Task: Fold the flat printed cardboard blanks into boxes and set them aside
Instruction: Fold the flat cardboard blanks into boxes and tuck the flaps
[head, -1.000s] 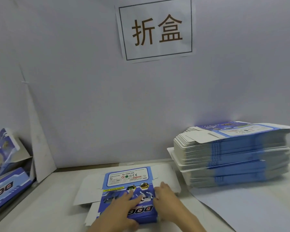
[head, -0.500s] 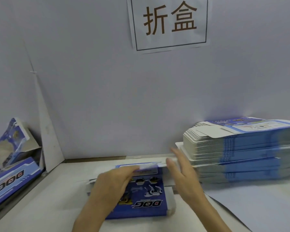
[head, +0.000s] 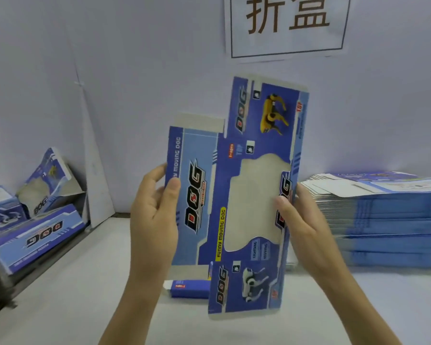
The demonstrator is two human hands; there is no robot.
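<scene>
The blank (head: 202,155) is held upright in the air above the surface (head: 60,307), in front of the wall (head: 135,70), with its printed blue face toward the camera and its long axis vertical. The left hand (head: 154,220) grips the left edge of the blank at about mid-height: the thumb (head: 173,186) lies on the printed face, and the fingers (head: 154,171) wrap round the edge to the back. The right hand (head: 306,230) grips the right edge at about the same height: its thumb (head: 283,202) presses on the printed face just beside the window (head: 256,202), and its other fingers are hidden behind the blank. Both forearms rise from the lower edge of the view and angle inward toward the blank, palms facing each other. The blank is not fully flat; its narrower left panel stands at a slight angle to the wider right panel, which carries the window and extends higher and lower than the left one. A small blue printed piece (head: 189,288) lies on the surface below the left panel; whether it is part of the blank cannot be told. A tall stack (head: 383,215) of flat blanks rests on the surface to the right, behind the right hand. Folded boxes (head: 35,230) lie at the far left, off the edge of the surface. A white sheet (head: 95,170) leans in the corner beside them. A sign (head: 288,23) with two printed characters hangs on the wall above the blank.
</scene>
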